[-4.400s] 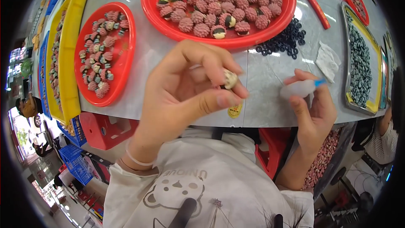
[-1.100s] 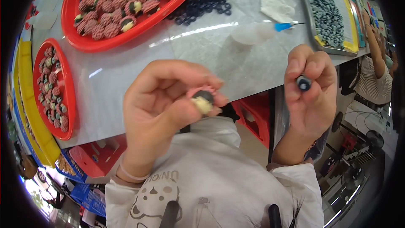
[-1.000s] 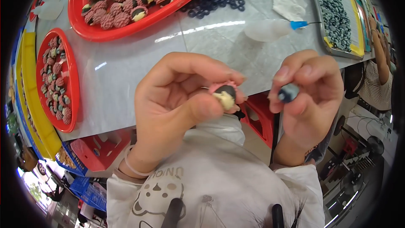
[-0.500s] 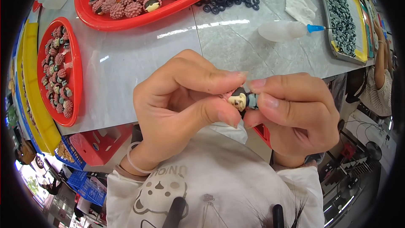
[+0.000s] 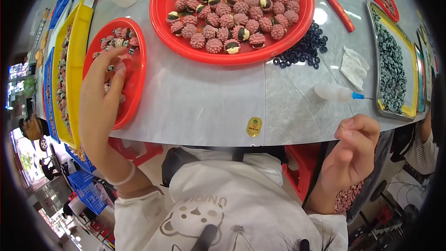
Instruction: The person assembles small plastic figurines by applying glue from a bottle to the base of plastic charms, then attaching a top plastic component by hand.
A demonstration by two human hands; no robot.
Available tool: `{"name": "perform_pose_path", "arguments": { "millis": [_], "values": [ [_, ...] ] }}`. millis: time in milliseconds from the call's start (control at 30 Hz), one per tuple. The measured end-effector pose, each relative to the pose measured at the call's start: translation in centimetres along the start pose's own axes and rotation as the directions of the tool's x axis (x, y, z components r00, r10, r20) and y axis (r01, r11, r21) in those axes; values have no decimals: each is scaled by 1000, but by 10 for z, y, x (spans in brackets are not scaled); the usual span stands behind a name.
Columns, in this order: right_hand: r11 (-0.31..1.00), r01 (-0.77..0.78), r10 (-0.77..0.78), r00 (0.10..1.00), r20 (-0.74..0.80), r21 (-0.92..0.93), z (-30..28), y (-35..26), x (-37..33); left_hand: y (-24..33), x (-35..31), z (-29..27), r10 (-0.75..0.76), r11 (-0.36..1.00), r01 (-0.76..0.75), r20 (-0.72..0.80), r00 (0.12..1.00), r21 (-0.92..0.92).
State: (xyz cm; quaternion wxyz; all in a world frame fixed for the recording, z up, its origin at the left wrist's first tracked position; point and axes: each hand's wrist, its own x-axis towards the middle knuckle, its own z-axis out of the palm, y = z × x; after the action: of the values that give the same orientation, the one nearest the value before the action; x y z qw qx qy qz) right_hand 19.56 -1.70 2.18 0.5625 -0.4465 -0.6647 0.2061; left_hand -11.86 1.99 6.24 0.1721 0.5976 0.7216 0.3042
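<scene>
My left hand (image 5: pixel 103 86) reaches over the small red oval tray (image 5: pixel 139 88) at the left. Its thumb and forefinger are apart above small doll figurines (image 5: pixel 121 34) with pink knobbly hair; some lie partly hidden under the hand. Off the table's near edge at the right, my right hand (image 5: pixel 353 151) hangs in the air, loosely curled, thumb apart from the fingers, holding nothing. A large red tray (image 5: pixel 200 58) at the far middle carries many pink-haired doll heads (image 5: pixel 232 21) with black and cream parts.
Dark rings (image 5: pixel 309 49) are heaped beside the large tray. A white squeeze bottle (image 5: pixel 332 92) with a blue needle tip lies near a crumpled tissue (image 5: pixel 355 68). Grey-green small parts (image 5: pixel 390 65) fill a metal tray at right. A red tube (image 5: pixel 339 11) and gold sticker (image 5: pixel 254 126) are on the table.
Both hands were together at the middle, pinching a small doll figurine. They have parted: the left moved over the small red tray, the right moved rightward and down. The view has shifted.
</scene>
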Motion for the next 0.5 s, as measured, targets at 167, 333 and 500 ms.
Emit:
{"name": "perform_pose_path", "arguments": {
  "millis": [167, 333, 500],
  "values": [
    [997, -80, 79, 995, -66, 0, -3, 4, 0, 37, 42, -2, 376, 831, -366, 62, 925, 419],
    [990, -136, 136, 991, -1, 42, -7, 3, 4, 80, 64, 74, 667, 643, -763, 438, 603, 72],
    [987, -158, 158, 986, -50, 15, -22, 10, -3, 78, 66, 83, 555, 784, -620, 477, 681, -27]
  ]
}}
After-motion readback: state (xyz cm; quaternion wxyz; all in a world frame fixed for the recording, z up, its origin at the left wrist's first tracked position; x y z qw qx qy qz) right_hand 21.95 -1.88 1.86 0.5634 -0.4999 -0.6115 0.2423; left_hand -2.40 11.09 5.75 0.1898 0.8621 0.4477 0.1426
